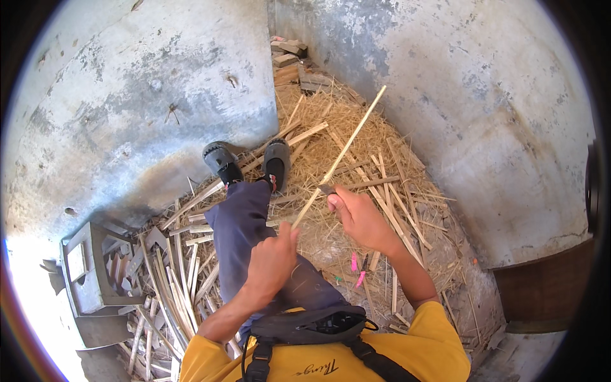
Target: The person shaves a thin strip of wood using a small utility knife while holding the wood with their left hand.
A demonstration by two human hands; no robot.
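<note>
Bamboo strip (347, 146): a long, thin, pale strip running from the lap at about 7 o'clock up to its free tip at 1 o'clock, near the right-hand wall; it is held off the floor, apparently so that the blade can run along its length.
Left hand (272, 260): fingers closed around the near end of the strip, just above the thigh; judged to anchor the strip against pull.
Left arm: enters from 6 o'clock, elbow bent, wrist straight, forearm laid along the leg.
Right hand (359, 216): fingers wrapped shut on a small knife (327, 189), thumb lying along the top towards the blade.
Knife: the dark blade meets the strip at mid-length, at 11 o'clock of the right hand; whether it is cutting in cannot be told.
Right arm: comes in from 5 o'clock, elbow out to the side, wrist cocked inward.
Legs (245, 216): stretched towards 12 o'clock in dark blue trousers, shoes (248, 162) resting against the foot of the wall.
Shavings (356, 127): fine straw-like curls heaped on the floor under and beyond the strip, probably from the paring.
Split sticks (172, 280): a loose pile at 8 o'clock beside the left thigh.
Concrete block (89, 267): at 9 o'clock, beyond the sticks.
</note>
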